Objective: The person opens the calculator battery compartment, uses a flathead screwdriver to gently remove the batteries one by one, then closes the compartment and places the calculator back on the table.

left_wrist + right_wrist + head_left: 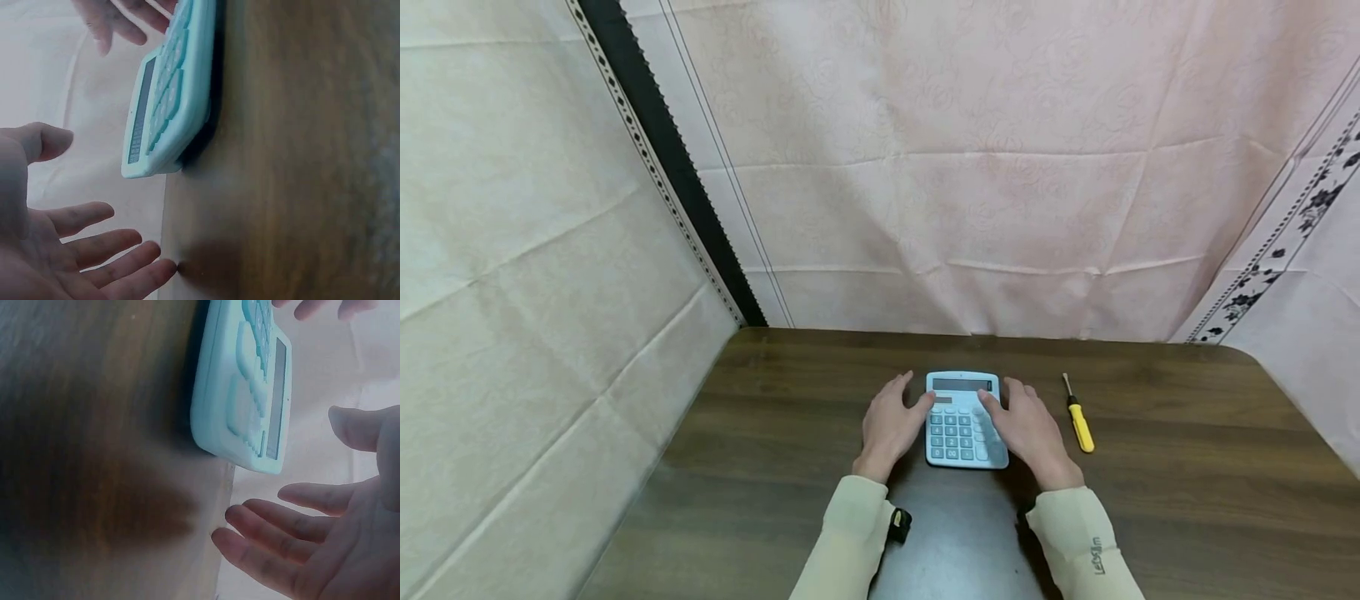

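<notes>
Spread hands [892, 427] [1032, 427] flank a blue calculator [964, 419] with numbered keys [951, 432]; sleeve lettering [1097, 556] is unclear.

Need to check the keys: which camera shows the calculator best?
The head view: the calculator faces it almost whole, keys distinct, though the right hand covers part. Both wrist views show it at a slant, cut off by the top picture edge.

I count one calculator [962, 433] with one display [955, 385], and one screwdriver [1081, 427], on one counter [760, 475]. There's one left hand [891, 425] and one right hand [1028, 427], so two in all, in two pale sleeves [850, 533]. I see one small black object [899, 525] by a cuff and one broad black strip [677, 158] behind.
</notes>
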Demonstrator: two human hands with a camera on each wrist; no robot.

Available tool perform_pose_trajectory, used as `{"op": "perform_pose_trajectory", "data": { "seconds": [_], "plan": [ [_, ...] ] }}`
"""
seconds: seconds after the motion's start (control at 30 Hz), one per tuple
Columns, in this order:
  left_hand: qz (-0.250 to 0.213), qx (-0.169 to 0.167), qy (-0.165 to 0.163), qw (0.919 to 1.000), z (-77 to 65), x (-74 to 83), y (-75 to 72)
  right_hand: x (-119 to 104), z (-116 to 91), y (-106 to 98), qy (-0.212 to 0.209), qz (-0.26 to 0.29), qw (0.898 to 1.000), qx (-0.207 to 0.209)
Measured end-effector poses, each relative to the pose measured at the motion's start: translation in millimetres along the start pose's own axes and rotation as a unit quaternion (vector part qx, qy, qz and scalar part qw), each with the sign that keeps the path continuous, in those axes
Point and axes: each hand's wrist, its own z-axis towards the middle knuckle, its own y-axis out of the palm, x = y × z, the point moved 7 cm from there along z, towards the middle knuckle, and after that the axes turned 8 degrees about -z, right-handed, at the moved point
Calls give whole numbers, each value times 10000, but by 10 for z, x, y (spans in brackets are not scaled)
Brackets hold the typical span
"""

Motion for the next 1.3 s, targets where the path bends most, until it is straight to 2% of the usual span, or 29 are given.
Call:
{"op": "perform_pose_trajectory", "data": {
  "seconds": [0.2,0.4,0.6,0.73,1.3],
  "plan": [
    [-295,89,-105,9995,-23,-36,-19,57,8,49,151,349,9991,-183],
    [-511,2,-333,9981,-39,-140,5,81,7,88,357,679,9963,-398],
    [-1221,-208,-654,9901,-23,-188,47,138,34,113,522,1038,9921,-474],
    [-1502,-318,-675,9858,-10,-168,78,172,59,119,537,1176,9904,-497],
    [-1744,-582,-685,9806,-30,-221,146,223,96,183,631,1436,9856,-639]
  ]
}}
